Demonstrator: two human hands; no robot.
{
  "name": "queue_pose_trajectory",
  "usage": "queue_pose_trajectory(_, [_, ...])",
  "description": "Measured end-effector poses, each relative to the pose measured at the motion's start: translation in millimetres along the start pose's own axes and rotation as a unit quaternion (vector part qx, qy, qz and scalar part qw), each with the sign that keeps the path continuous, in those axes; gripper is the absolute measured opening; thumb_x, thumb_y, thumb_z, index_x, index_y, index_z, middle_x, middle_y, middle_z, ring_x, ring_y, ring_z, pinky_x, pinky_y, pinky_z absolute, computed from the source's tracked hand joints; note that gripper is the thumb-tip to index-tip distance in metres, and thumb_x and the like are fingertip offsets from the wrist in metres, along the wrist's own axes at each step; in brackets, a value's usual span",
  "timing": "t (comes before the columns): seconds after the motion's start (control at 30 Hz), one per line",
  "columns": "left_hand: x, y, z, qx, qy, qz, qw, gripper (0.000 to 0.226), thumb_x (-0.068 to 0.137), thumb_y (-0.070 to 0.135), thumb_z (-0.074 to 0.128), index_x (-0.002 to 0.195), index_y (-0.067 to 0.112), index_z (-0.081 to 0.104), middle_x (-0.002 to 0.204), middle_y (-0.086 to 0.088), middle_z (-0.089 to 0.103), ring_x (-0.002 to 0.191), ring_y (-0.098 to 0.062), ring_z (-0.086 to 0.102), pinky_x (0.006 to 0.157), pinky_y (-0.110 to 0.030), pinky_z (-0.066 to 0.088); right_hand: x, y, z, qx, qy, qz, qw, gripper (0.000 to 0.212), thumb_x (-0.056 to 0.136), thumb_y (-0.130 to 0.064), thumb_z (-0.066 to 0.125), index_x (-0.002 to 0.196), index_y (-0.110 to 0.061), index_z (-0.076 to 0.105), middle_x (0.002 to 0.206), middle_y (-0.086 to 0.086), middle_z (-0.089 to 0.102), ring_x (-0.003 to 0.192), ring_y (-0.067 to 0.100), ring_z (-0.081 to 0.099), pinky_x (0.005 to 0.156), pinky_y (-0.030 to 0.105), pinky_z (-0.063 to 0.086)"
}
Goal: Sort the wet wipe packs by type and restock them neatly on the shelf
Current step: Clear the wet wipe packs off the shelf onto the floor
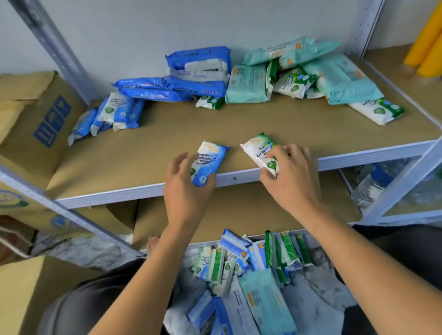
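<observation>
A heap of mixed wipe packs (pixel 253 293) is seen nearest, below the shelf (pixel 132 159). At its front edge, a blue-and-white pack (pixel 209 159) is gripped by the left hand (pixel 184 187), a green-and-white pack (pixel 258 149) by the right hand (pixel 291 170).

A plain pale wall (pixel 146 18) stands behind the shelf (pixel 375 156), a grey metal frame with hole-punched uprights (pixel 51 40) and brown boards. The light is soft and even. Past the shelf's left edge sits a cardboard box (pixel 21 119) with blue printed marks. Beyond the right edge, yellow rolls (pixel 437 38) lie on a neighbouring board, with clear bottles (pixel 372 182) below.
</observation>
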State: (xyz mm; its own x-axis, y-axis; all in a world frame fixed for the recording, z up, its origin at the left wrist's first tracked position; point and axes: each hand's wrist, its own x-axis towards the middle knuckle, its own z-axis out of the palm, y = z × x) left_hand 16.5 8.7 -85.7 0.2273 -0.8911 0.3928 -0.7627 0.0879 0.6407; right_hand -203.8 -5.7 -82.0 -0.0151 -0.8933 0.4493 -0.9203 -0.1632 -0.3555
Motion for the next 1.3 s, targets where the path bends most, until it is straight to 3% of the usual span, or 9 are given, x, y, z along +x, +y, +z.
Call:
queue_pose_trajectory(0.23, [-83.4, -25.3, 18.6, -0.003, 0.004, 0.044, 0.999, 0.059, 0.082, 0.015, 0.078, 0.138, 0.016, 0.058, 0.142, -0.006, 0.052, 0.128, -0.018, 0.048, 0.102, -0.030, 0.044, -71.4, -9.1, 21.0, 0.096, 0.057, 0.043, 0.993, 0.036, 0.068, -0.013, 0.070, 0.102, -0.015, 0.057, 0.103, 0.007, 0.054, 0.089, 0.030, 0.049, 0.073, 0.039, 0.041])
queue_pose_trajectory(0.43, [-142.5, -60.9, 62.8, -0.005, -0.151, -0.047, 0.988, 0.055, 0.087, 0.024, 0.074, 0.138, 0.018, 0.056, 0.135, 0.001, 0.056, 0.118, -0.019, 0.054, 0.093, -0.032, 0.048, -143.2, 26.4, 73.7, 0.079, -0.120, 0.152, 0.978, 0.055, 0.074, -0.017, 0.074, 0.122, -0.019, 0.047, 0.112, 0.009, 0.054, 0.095, 0.031, 0.057, 0.068, 0.037, 0.047])
queue_pose_trajectory(0.57, [-178.9, -80.1, 100.0, 0.006, -0.265, -0.123, 0.956, 0.057, 0.092, 0.032, 0.069, 0.144, 0.020, 0.049, 0.137, 0.000, 0.054, 0.103, -0.017, 0.057, 0.083, -0.024, 0.043, -187.9, 60.4, 107.8, 0.044, -0.242, 0.257, 0.935, 0.058, 0.078, -0.019, 0.072, 0.129, -0.019, 0.045, 0.118, 0.013, 0.055, 0.102, 0.036, 0.058, 0.069, 0.040, 0.050])
queue_pose_trajectory(0.67, [-201.8, -91.6, 128.4, 0.014, -0.321, -0.166, 0.932, 0.058, 0.095, 0.034, 0.065, 0.148, 0.023, 0.044, 0.140, -0.001, 0.051, 0.095, -0.020, 0.059, 0.086, -0.036, 0.050, -219.4, 80.9, 128.2, 0.024, -0.296, 0.298, 0.907, 0.057, 0.083, -0.024, 0.071, 0.133, -0.018, 0.043, 0.117, 0.016, 0.054, 0.097, 0.038, 0.061, 0.063, 0.037, 0.046])
queue_pose_trajectory(0.8, [-223.7, -109.4, 160.9, 0.044, -0.409, -0.188, 0.892, 0.063, 0.099, 0.034, 0.060, 0.154, 0.021, 0.034, 0.151, -0.005, 0.039, 0.113, -0.028, 0.057, 0.095, -0.041, 0.049, -250.7, 99.9, 149.6, 0.013, -0.353, 0.322, 0.878, 0.054, 0.087, -0.028, 0.070, 0.133, -0.020, 0.043, 0.117, 0.015, 0.051, 0.097, 0.037, 0.060, 0.063, 0.034, 0.043])
queue_pose_trajectory(0.93, [-245.1, -132.5, 176.1, 0.097, -0.522, -0.132, 0.837, 0.082, 0.098, 0.037, 0.061, 0.160, 0.025, 0.009, 0.167, -0.004, 0.002, 0.137, -0.033, 0.040, 0.102, -0.041, 0.044, -270.7, 113.3, 174.4, 0.059, -0.440, 0.319, 0.837, 0.064, 0.090, -0.035, 0.067, 0.147, -0.019, 0.041, 0.132, 0.016, 0.048, 0.115, 0.037, 0.055, 0.088, 0.039, 0.050])
queue_pose_trajectory(1.07, [-249.6, -138.5, 180.2, 0.126, -0.520, -0.103, 0.839, 0.083, 0.098, 0.040, 0.056, 0.160, 0.030, 0.003, 0.167, 0.001, -0.005, 0.144, -0.033, 0.027, 0.111, -0.042, 0.036, -274.7, 122.9, 192.6, 0.062, -0.547, 0.303, 0.778, 0.070, 0.096, -0.034, 0.057, 0.154, -0.010, 0.027, 0.157, 0.017, 0.030, 0.130, 0.036, 0.048, 0.098, 0.036, 0.044])
queue_pose_trajectory(1.17, [-246.9, -137.9, 181.2, 0.161, -0.506, -0.074, 0.844, 0.081, 0.098, 0.048, 0.051, 0.160, 0.027, 0.004, 0.167, -0.003, -0.001, 0.150, -0.031, 0.013, 0.122, -0.042, 0.018, -273.9, 130.5, 194.9, 0.042, -0.557, 0.296, 0.775, 0.061, 0.093, -0.031, 0.057, 0.145, -0.009, 0.034, 0.151, 0.017, 0.037, 0.122, 0.037, 0.054, 0.092, 0.037, 0.048])
queue_pose_trajectory(1.3, [-250.9, -138.4, 177.0, 0.170, -0.511, -0.074, 0.839, 0.083, 0.097, 0.052, 0.051, 0.160, 0.025, 0.005, 0.167, -0.002, -0.003, 0.151, -0.030, 0.009, 0.123, -0.042, 0.016, -267.6, 129.7, 187.8, 0.019, -0.568, 0.291, 0.770, 0.069, 0.094, -0.031, 0.055, 0.155, -0.017, 0.025, 0.158, 0.016, 0.026, 0.132, 0.039, 0.045, 0.098, 0.039, 0.046])
